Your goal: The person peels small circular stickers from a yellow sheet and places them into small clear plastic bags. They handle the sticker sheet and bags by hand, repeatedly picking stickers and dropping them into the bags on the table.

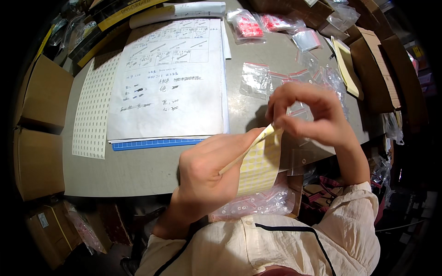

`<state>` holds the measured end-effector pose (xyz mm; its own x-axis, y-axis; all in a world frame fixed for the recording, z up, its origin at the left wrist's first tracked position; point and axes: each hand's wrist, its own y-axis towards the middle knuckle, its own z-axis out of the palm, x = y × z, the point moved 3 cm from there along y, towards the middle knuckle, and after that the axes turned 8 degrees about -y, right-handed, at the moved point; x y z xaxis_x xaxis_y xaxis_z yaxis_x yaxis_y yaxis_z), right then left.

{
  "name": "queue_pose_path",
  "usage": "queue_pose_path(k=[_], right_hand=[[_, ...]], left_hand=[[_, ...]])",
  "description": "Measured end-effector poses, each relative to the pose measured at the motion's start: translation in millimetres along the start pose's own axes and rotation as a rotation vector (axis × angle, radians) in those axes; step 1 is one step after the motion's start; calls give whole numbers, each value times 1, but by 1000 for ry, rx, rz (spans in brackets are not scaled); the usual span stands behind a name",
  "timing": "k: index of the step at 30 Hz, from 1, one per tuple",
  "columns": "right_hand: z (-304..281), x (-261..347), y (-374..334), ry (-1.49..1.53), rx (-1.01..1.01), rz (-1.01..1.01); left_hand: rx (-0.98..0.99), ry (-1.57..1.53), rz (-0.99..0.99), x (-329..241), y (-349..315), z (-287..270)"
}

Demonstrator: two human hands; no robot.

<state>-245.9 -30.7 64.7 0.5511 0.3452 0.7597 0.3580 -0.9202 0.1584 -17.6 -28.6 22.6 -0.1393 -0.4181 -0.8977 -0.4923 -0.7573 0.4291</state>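
Observation:
My left hand (207, 168) is closed on a sheet of small round yellow stickers (258, 165), bent over so its upper edge runs beside the thumb. The sheet's lower part hangs past the table's front edge. At the sheet's top corner is my right hand (313, 112), its thumb and forefinger drawn together in a pinch. Whatever lies between those fingertips is too small or hidden to make out. Several clear zip bags (255, 78) with red seals lie beyond the right hand. Another clear bag (301, 158) with a small round mark rests below it, near the table edge.
Handwritten papers (161, 106) lie over a blue board (156, 146) on the grey table. Left of them is a white sticker sheet (94, 106). Cardboard boxes (39, 158) flank the left side. Red-and-clear packets (246, 25) sit at the back. An open box of bags (258, 202) stands below the edge.

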Motion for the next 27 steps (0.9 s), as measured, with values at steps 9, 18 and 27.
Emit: queue_pose_path(k=[9,18,27], right_hand=[[2,-54,34,-923,-149,-323],[-26,-6,-1,-756,-94,-269],[-3,20,-11,-407,43,-174]], left_hand=[[-59,6,-45,2,-3,-2],[-80,-66,-92,6,-8,-3],[-75,-92,-88,9,-9,-2]])
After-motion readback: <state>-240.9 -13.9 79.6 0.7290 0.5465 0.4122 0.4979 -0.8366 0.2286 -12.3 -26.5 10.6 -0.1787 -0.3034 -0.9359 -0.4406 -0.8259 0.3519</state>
